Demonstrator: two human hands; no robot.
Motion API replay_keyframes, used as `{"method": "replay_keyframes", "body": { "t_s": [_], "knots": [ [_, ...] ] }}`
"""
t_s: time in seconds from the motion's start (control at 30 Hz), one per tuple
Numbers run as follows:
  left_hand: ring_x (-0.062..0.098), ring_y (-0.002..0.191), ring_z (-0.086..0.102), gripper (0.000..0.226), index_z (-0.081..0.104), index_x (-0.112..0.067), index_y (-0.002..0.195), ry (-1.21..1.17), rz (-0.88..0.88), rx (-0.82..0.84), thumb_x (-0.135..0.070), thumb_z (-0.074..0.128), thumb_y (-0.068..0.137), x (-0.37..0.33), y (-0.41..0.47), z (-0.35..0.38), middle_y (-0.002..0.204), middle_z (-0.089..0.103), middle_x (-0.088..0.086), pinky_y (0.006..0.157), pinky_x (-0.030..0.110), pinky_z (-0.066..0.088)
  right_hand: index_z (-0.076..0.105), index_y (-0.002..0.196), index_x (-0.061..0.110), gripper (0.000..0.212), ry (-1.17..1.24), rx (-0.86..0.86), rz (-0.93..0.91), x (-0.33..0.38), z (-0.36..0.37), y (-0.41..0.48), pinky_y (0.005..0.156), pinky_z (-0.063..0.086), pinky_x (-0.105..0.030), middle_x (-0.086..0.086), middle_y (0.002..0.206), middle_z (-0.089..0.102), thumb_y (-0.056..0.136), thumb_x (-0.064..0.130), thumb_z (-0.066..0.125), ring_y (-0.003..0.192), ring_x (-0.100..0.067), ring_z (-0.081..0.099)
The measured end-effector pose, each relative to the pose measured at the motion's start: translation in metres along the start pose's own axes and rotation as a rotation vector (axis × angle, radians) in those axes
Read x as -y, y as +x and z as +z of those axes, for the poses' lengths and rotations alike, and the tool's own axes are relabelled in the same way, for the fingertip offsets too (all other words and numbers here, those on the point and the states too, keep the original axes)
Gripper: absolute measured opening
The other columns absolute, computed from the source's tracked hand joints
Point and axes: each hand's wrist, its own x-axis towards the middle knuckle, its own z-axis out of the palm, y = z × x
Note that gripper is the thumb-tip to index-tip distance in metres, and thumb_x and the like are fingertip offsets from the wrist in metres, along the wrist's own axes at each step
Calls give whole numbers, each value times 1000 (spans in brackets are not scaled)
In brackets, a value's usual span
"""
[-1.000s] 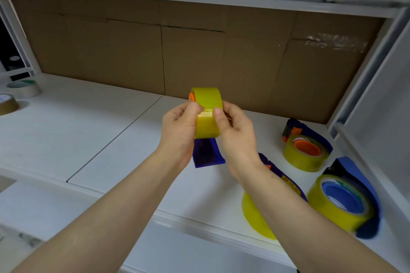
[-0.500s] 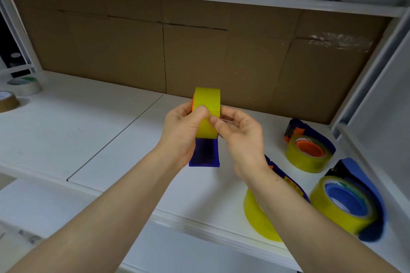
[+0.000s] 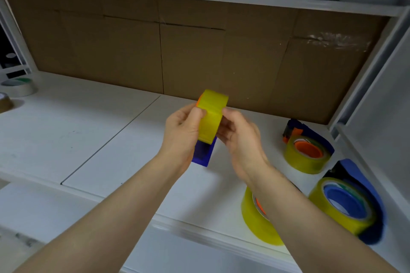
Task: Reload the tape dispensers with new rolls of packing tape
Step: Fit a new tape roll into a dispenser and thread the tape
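Centre frame: left hand (image 3: 184, 132) and right hand (image 3: 240, 137) curling round yellow tape roll (image 3: 211, 117), blue dispenser (image 3: 203, 154) hanging beneath it, above table (image 3: 99, 139). Lower right, right forearm (image 3: 288, 204) partly covering lower-right roll (image 3: 255, 221); orange-core dispenser (image 3: 307, 155) and blue-core dispenser (image 3: 346, 206) lying far right.

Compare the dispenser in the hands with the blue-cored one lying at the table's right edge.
The held dispenser is raised, roll edge-on, gripped by left hand and right hand; the blue-cored dispenser lies flat, untouched. The held dispenser's hub shows orange; the other's is blue. Both carry yellow tape on blue bodies.
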Motion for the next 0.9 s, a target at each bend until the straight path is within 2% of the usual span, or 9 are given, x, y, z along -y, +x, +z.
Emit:
{"method": "replay_keyframes", "body": {
  "t_s": [0.07, 0.23, 0.3, 0.37, 0.47, 0.63, 0.77, 0.8, 0.9],
  "knots": [
    [6, 62, 61, 21, 66, -21, 85, 11, 25, 22, -10, 49, 91, 2, -1, 2, 70, 68, -6, 57, 21, 50, 65, 104, 6, 18, -63, 42, -60, 5, 1, 1, 75, 54, -22, -9, 96, 69, 90, 15, 59, 85, -17, 65],
    [-3, 53, 60, 19, 64, -15, 82, -44, 28, 15, -8, 49, 92, 0, 2, 4, 58, 67, -12, 51, 11, 48, 63, 94, 21, 15, -207, 107, -235, 4, -3, -2, 66, 49, -8, 9, 87, 68, 88, 7, 59, 73, 6, 66],
    [0, 54, 61, 19, 63, -11, 80, -71, 11, 29, -8, 49, 92, 0, 4, 4, 59, 67, -8, 52, 13, 49, 61, 94, 26, 19, -265, 116, -263, 2, -4, -1, 73, 52, -12, 10, 90, 68, 87, 8, 62, 80, 3, 67],
    [7, 60, 62, 19, 64, -8, 79, -98, -7, 42, -11, 50, 92, 0, 7, 5, 66, 67, 0, 57, 17, 51, 59, 94, 31, 22, -377, 113, -287, -2, -6, 0, 85, 54, -24, 4, 98, 69, 84, 12, 66, 93, -8, 67],
    [9, 59, 63, 21, 64, -7, 76, -105, -31, 51, -12, 51, 91, -4, 9, 7, 62, 67, 0, 56, 16, 51, 58, 98, 27, 23, -463, 95, -294, -5, -9, -1, 91, 53, -34, -4, 107, 68, 81, 16, 70, 100, -19, 65],
    [11, 61, 62, 12, 62, -8, 79, -61, -81, 48, -9, 54, 88, -7, 11, 13, 69, 65, 2, 53, 12, 50, 60, 97, 20, 22, -537, 67, -301, -4, -10, 2, 85, 56, -36, -6, 101, 69, 79, 16, 73, 94, -21, 66],
    [9, 53, 61, 17, 62, -3, 87, -64, -48, 163, 5, 47, 86, -4, 9, 12, 65, 65, 3, 48, 15, 49, 63, 84, 27, 21, -318, 101, -231, 6, -16, 6, 55, 53, -18, 11, 75, 70, 79, 8, 71, 70, -3, 65],
    [8, 51, 60, 16, 62, -3, 86, -71, -57, 159, 5, 48, 86, -3, 9, 12, 63, 64, 2, 47, 15, 49, 63, 83, 28, 23, -312, 109, -223, 5, -17, 7, 53, 52, -18, 12, 73, 69, 79, 7, 72, 68, -2, 65],
    [12, 58, 61, 15, 61, -7, 76, -95, -126, 76, -4, 53, 88, -2, 12, 14, 60, 65, 0, 53, 16, 50, 61, 87, 24, 23, -445, 96, -261, -4, -19, 7, 73, 58, -29, -2, 90, 70, 76, 8, 74, 84, -18, 67]
  ]
}}
